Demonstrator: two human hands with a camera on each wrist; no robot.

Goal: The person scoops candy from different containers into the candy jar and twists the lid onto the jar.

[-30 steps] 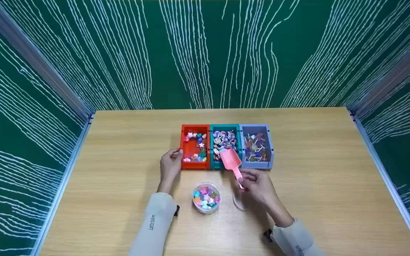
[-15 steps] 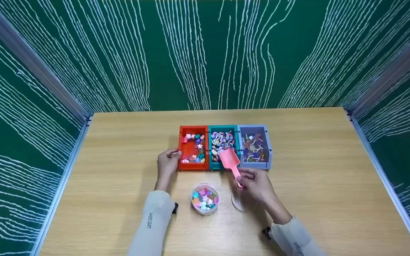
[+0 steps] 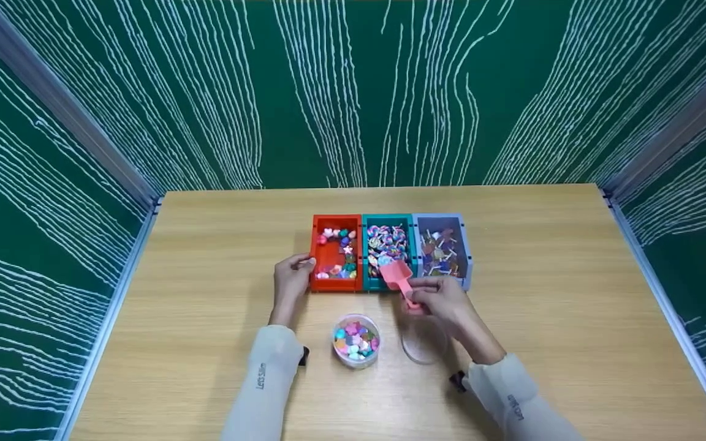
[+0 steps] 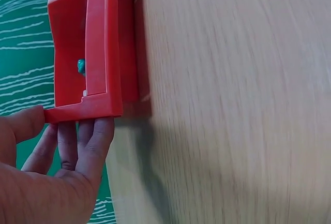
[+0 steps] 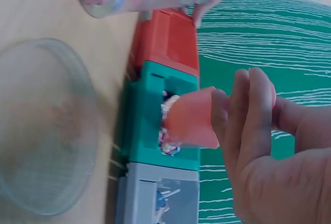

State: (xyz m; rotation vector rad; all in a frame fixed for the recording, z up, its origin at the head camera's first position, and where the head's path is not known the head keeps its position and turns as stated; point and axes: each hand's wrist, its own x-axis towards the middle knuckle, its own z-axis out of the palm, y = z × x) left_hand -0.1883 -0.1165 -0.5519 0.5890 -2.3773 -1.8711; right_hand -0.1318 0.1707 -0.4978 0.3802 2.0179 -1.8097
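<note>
Shifted up-frame, my right hand (image 3: 445, 300) pinches the scoop (image 3: 396, 271), left hand (image 3: 292, 279) the red bin (image 3: 336, 285); scooping likely needs dipping into the teal bin (image 3: 374, 285).

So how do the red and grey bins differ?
The red bin is leftmost, the grey bin rightmost. The red bin looks emptier than the grey bin. The left hand grips the red bin; the grey bin is ungripped. Both hold small pieces.
</note>
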